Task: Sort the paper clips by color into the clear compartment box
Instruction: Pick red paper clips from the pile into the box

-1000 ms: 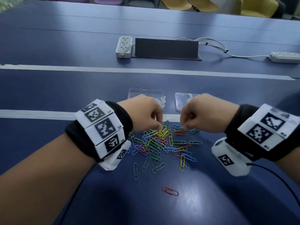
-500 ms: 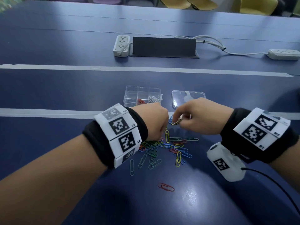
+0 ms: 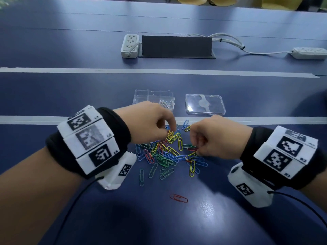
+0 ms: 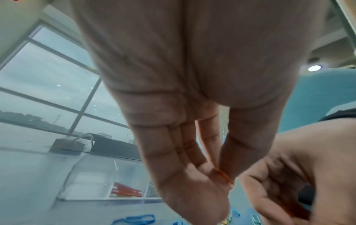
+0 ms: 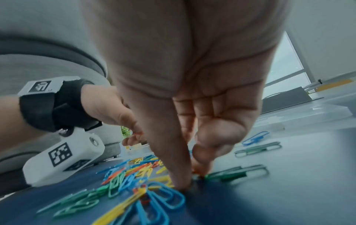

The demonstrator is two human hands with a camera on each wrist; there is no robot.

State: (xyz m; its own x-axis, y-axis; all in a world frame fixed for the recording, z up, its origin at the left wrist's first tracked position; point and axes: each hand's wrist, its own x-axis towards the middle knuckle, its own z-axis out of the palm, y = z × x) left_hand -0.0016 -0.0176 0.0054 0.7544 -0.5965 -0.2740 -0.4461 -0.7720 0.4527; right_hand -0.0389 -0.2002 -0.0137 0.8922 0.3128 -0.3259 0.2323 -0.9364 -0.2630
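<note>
A heap of paper clips [image 3: 169, 152] in blue, green, yellow and red lies on the blue table. Behind it stands the clear compartment box [image 3: 141, 96], with silver clips [image 3: 166, 104] in one cell and red clips [image 4: 125, 191] in another. My left hand [image 3: 170, 129] hovers over the heap's far side; its thumb and forefinger pinch a red clip [image 4: 221, 176]. My right hand [image 3: 196, 152] is curled at the heap's right edge, thumb and forefinger tips pressed to the table on a red clip [image 5: 197, 169] beside a green clip [image 5: 237, 173].
The box's clear lid [image 3: 205, 104] lies right of the box. A lone red clip [image 3: 178, 198] lies near me, apart from the heap. Two power strips [image 3: 130, 45] and a dark cable flap [image 3: 177, 46] sit farther back. White tape lines cross the table.
The hands, close together over the heap's far edge half a second ago, have drawn apart. My right hand has come down to the heap's right edge.
</note>
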